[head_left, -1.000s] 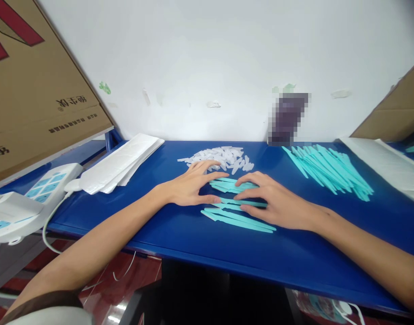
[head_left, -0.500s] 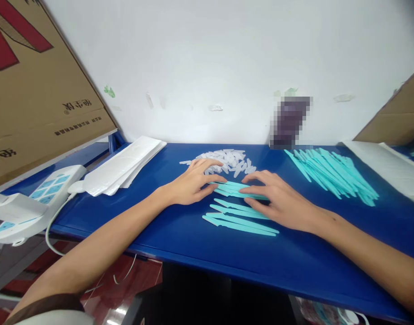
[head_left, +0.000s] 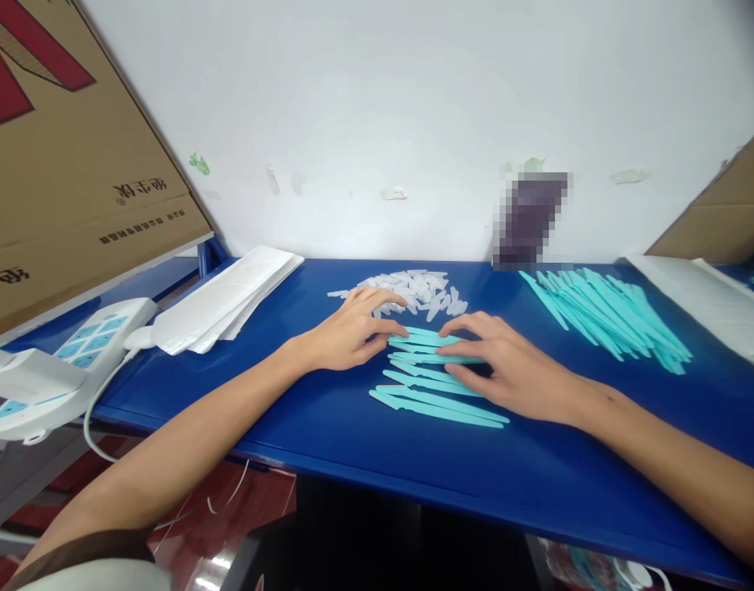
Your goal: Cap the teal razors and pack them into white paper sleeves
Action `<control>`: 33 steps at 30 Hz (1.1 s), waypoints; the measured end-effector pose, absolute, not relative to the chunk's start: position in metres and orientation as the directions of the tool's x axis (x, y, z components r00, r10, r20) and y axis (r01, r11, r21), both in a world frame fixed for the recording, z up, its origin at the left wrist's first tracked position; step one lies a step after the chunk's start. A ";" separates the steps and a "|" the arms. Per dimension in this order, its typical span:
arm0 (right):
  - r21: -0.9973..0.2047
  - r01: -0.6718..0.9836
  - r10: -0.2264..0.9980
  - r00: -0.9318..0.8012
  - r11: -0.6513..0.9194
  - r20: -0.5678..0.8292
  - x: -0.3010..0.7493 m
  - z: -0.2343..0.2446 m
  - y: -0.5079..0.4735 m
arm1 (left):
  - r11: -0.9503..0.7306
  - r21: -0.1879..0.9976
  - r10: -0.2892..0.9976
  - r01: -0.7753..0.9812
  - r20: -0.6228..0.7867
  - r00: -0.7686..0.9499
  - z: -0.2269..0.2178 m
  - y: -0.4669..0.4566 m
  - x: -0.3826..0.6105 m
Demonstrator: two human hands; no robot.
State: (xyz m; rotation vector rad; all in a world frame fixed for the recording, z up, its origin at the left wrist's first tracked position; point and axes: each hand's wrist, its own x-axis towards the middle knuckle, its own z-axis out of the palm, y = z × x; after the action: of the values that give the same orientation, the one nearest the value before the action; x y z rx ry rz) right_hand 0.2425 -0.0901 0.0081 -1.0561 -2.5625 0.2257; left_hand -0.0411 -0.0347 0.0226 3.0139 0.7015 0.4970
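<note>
Several turquoise eyebrow razors (head_left: 439,406) lie side by side in a loose column on the blue table, their notched blade ends pointing left. My left hand (head_left: 349,332) is at the left ends of the upper razors, fingers apart, thumb and a fingertip close to the top ones. From the right, my right hand (head_left: 506,361) rests its spread fingertips on the handles of the upper and middle razors, covering part of them. Just behind the hands is a heap of small whitish translucent plastic pieces (head_left: 420,287), partly hidden by my left fingers.
A bigger pile of turquoise razors (head_left: 611,316) lies at the right on the blue table (head_left: 328,435). White plastic sleeves (head_left: 229,295) and a power strip (head_left: 94,349) with a cable are at left. Cardboard boxes (head_left: 75,180) flank the table; a pixelated dark object (head_left: 531,217) leans on the wall.
The upper razors have shifted slightly and lie more spread out at their left ends. My hands have hardly moved.
</note>
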 end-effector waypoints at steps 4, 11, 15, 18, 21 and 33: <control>-0.300 0.645 0.710 -0.658 0.703 0.249 0.242 0.010 -0.093 | -0.896 0.075 0.439 0.437 0.283 0.853 0.023 -0.035 -0.041; -0.343 0.628 0.713 -0.650 0.699 0.264 0.242 0.012 -0.093 | -0.884 0.082 0.463 0.460 0.286 0.839 0.022 -0.035 -0.041; -0.314 0.692 0.759 -0.609 0.651 0.232 0.244 0.009 -0.091 | -0.873 0.060 0.481 0.485 0.278 0.831 0.023 -0.035 -0.041; -0.302 0.701 0.762 -0.615 0.646 0.202 0.245 0.009 -0.091 | -0.857 0.047 0.506 0.514 0.277 0.817 0.025 -0.035 -0.040; -0.295 0.687 0.746 -0.635 0.664 0.203 0.245 0.012 -0.092 | -0.838 0.033 0.530 0.544 0.283 0.800 0.026 -0.035 -0.041; -0.297 0.741 0.797 -0.581 0.603 0.166 0.247 0.008 -0.089 | -0.803 -0.040 0.569 0.594 0.244 0.785 0.028 -0.032 -0.046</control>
State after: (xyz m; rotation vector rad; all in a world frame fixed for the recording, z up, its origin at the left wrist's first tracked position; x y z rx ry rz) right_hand 0.2472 -0.0888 0.0082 -1.2550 -2.5505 0.2830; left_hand -0.0455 -0.0323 0.0284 3.0757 1.0058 0.3601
